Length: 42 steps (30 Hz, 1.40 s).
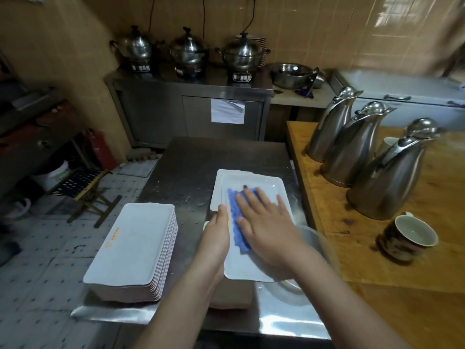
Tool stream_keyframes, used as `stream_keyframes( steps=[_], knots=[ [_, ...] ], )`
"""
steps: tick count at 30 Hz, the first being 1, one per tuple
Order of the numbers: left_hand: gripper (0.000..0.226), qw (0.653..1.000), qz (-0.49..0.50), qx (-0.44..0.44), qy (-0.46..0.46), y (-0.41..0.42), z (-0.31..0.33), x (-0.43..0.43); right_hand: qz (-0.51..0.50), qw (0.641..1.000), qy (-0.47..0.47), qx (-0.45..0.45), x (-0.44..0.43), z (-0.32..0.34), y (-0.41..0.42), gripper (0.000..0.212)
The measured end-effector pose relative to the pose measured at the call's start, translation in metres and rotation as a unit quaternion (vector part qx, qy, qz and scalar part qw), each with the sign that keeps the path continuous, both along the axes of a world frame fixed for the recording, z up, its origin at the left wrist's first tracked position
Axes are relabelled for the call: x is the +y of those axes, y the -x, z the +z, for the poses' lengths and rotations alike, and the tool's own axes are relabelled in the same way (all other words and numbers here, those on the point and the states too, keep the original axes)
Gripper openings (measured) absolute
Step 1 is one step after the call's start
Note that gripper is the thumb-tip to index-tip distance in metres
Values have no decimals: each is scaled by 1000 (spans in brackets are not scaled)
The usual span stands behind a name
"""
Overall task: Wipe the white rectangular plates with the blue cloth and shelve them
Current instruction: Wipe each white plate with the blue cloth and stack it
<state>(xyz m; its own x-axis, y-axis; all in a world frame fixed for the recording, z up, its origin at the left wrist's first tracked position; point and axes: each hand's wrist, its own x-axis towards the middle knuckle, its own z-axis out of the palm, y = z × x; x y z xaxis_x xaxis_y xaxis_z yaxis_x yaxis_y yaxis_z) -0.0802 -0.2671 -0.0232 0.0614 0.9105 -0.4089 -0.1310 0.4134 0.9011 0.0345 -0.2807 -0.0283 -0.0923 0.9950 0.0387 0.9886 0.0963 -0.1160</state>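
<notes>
Head view: jugs (357,147) right, plate stack (136,243) left. My spread right hand (266,222) presses the cloth (234,205) onto a plate (265,185); left hand (217,233) grips its edge.

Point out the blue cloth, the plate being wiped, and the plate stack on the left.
blue cloth (232,199), head view, ridged left edge.
plate being wiped (268,184), head view, bare far end.
plate stack (136,235), head view, top plate's face.

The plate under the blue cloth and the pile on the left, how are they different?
The plate has the blue cloth and the right hand pressing on it; the pile is bare on top. The left hand holds the plate's edge; nobody touches the pile. The pile's top shows an orange mark; the plate shows none. Both are white rectangles.
</notes>
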Motion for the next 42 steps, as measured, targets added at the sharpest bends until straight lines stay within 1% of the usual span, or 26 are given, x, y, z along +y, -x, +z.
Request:
stream_keyframes(
  steps=[2, 3, 5, 8, 11, 14, 17, 21, 22, 25, 27, 29, 31, 32, 34, 36, 38, 40, 42],
  knots=[
    [36, 1000, -12, 5, -4, 5, 7, 7, -59, 998, -3, -6, 4, 1, -8, 54],
    [36, 1000, -15, 6, -6, 8, 11, 11, -67, 998, -11, -9, 1, 0, -9, 55],
    [37, 1000, -18, 6, -15, 15, 16, 19, -42, 999, -25, -9, -10, -3, -3, 56],
    [35, 998, -33, 25, -42, 22, 18, 26, 19, 999, -21, 21, -17, -4, 22, 55],
    [33, 995, -61, 42, -74, 24, 17, 30, 44, 998, -37, 14, 13, 8, 37, 55],
    [27, 990, -93, 49, -97, 29, 12, 37, 1, 997, -69, -28, 59, 24, 32, 55],
    [26, 988, -110, 64, -84, 41, 15, 47, -53, 994, -73, -63, 86, 27, 24, 52],
    [29, 990, -106, 68, -63, 57, 18, 61, -145, 984, -87, -49, 76, 4, 28, 56],
    [29, 989, -108, 76, -67, 60, 16, 63, -144, 985, -89, -36, 69, -3, 32, 59],
    [27, 986, -112, 98, -78, 63, 11, 67, -82, 995, -63, 9, 66, -15, 51, 61],
    [29, 981, -125, 123, -82, 64, 11, 69, -62, 996, -65, 0, 80, -14, 57, 59],
    [31, 984, -121, 111, -72, 68, 13, 70, -80, 993, -82, -30, 95, -10, 52, 54],
    [29, 990, -104, 87, -49, 75, 13, 74, -124, 987, -83, -61, 103, -7, 44, 52],
    [28, 991, -96, 80, -42, 79, 13, 76, -150, 984, -73, -63, 104, -8, 41, 51],
    [27, 992, -89, 75, -44, 83, 10, 79, -196, 978, -53, -38, 100, -10, 42, 51],
    [28, 993, -79, 73, -54, 82, 6, 79, -209, 977, -48, -9, 90, -11, 55, 52],
    [28, 994, -62, 68, -58, 80, 3, 81, -162, 986, -36, 23, 78, -13, 76, 55],
    [25, 994, -47, 74, -67, 80, 0, 85, -80, 994, -12, 68, 65, -12, 100, 56],
    [25, 994, -39, 84, -63, 82, -2, 90, -28, 994, 10, 108, 57, -12, 114, 56]
  ],
)
